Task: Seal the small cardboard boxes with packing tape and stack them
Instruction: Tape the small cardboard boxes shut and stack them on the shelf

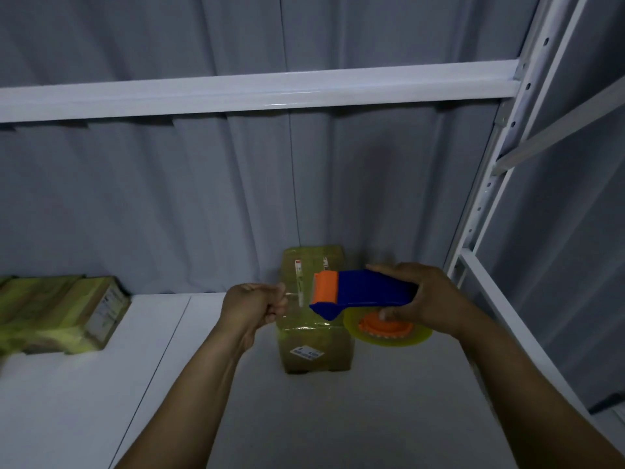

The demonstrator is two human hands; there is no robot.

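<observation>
A small cardboard box [313,346] wrapped in yellowish tape stands on the white shelf [372,418] against the back wall. Above it my right hand [422,299] grips a blue and orange tape dispenser [362,291] with a roll of yellowish tape [389,333] under it. My left hand [253,306] is pinched shut on the loose end of the tape, just left of the dispenser's orange mouth. The strip between them is thin and hard to make out.
Several taped boxes [57,316] sit stacked at the left edge of the shelf. A white shelf beam [253,93] runs across above. A perforated white upright [490,184] and frame bound the right side. Grey corrugated wall stands behind.
</observation>
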